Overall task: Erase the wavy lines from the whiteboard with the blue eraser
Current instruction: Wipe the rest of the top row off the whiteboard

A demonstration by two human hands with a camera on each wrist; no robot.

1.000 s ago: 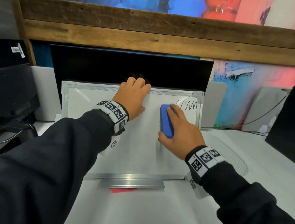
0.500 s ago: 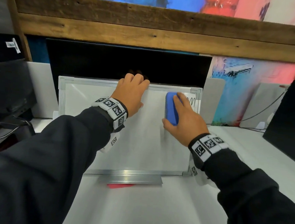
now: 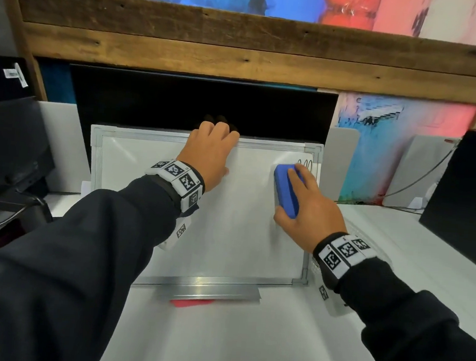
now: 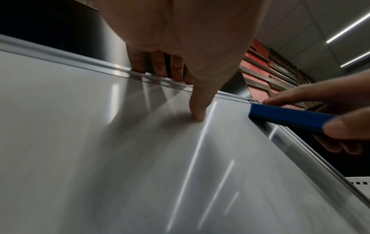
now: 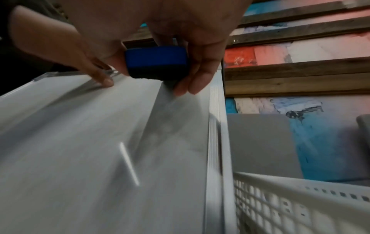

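Observation:
A white whiteboard [image 3: 226, 237] with a silver frame leans against a black monitor. A short stretch of black wavy line [image 3: 305, 165] shows at its top right corner. My right hand [image 3: 303, 206] grips the blue eraser [image 3: 285, 190] and presses it on the board just below and left of that line. In the right wrist view the eraser [image 5: 157, 61] sits between thumb and fingers on the board [image 5: 80, 142]. My left hand [image 3: 210, 155] grips the board's top edge, fingers hooked over the frame [image 4: 112, 69] and thumb [image 4: 197, 109] on the front face. The eraser [image 4: 288, 118] also appears there.
A black monitor [image 3: 180, 100] stands behind the board. A white perforated basket [image 5: 300, 205] sits right of the board's frame. A dark screen [image 3: 471, 195] stands at the far right, another monitor [image 3: 7, 143] at the left. A red slip [image 3: 191, 303] lies under the board's tray.
My right hand has swept the eraser up and to the right across the wavy line, and only its right end still shows. My left hand has kept its hold on the top edge.

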